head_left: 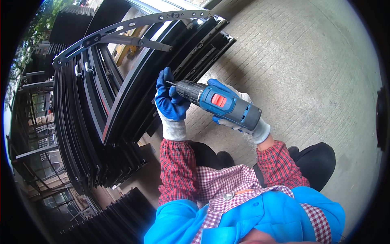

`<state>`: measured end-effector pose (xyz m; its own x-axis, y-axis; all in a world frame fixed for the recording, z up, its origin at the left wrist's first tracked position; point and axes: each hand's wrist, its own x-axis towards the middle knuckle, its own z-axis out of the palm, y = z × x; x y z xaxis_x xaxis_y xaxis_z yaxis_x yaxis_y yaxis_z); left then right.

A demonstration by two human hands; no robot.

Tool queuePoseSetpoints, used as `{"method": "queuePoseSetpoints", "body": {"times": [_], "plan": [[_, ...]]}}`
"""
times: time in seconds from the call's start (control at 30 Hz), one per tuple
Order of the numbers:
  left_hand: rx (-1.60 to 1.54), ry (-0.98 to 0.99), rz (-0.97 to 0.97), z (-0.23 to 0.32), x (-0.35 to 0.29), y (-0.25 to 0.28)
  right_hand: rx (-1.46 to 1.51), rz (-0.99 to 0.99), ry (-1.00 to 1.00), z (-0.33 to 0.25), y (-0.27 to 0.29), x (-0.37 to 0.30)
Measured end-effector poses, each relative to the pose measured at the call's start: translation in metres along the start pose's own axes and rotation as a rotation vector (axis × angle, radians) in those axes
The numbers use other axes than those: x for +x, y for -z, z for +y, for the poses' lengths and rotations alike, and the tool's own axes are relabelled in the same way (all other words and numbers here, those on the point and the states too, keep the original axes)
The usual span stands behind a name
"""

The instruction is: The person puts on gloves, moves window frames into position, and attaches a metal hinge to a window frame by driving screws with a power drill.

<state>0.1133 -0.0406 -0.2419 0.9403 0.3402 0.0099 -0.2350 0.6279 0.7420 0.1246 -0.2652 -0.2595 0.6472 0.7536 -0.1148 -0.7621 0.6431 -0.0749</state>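
Note:
My right hand (pixel 239 118), in a blue and white work glove, is closed around a blue and black cordless drill (pixel 230 106) with a red switch on top. The drill points left, and a thin bit (pixel 170 83) sticks out of its black chuck. My left hand (pixel 172 99), gloved the same way, has its fingers curled close to the bit's tip; what they pinch, if anything, is too small to make out. Just beyond lies a stack of black metal frames (pixel 136 95), with a slotted metal stay arm (pixel 134 24) resting across the top.
White hook-shaped handles (pixel 88 67) sit on the frames at the left. More dark profiles (pixel 115 219) are stacked at the lower left. A grooved concrete floor (pixel 300 73) spreads out to the right. My dark shoe (pixel 321 162) shows beside my right sleeve.

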Motion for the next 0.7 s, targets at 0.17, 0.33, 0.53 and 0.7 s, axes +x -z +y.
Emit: {"method": "queuePoseSetpoints", "body": {"times": [0.17,0.33,0.53,0.7], "plan": [[0.124,-0.003,0.043,0.001,0.001,0.005,-1.235,-0.050,0.268,-0.012,0.001,0.006],[-0.156,0.122,-0.052,-0.002,0.006,-0.011,-1.247,-0.008,0.518,0.006,0.054,0.007],[-0.257,0.157,0.030,-0.002,0.007,-0.013,-1.302,-0.087,0.401,0.003,0.027,0.007],[-0.122,0.112,0.138,-0.010,0.008,-0.031,-1.268,-0.064,0.662,0.017,0.022,0.010]]}}
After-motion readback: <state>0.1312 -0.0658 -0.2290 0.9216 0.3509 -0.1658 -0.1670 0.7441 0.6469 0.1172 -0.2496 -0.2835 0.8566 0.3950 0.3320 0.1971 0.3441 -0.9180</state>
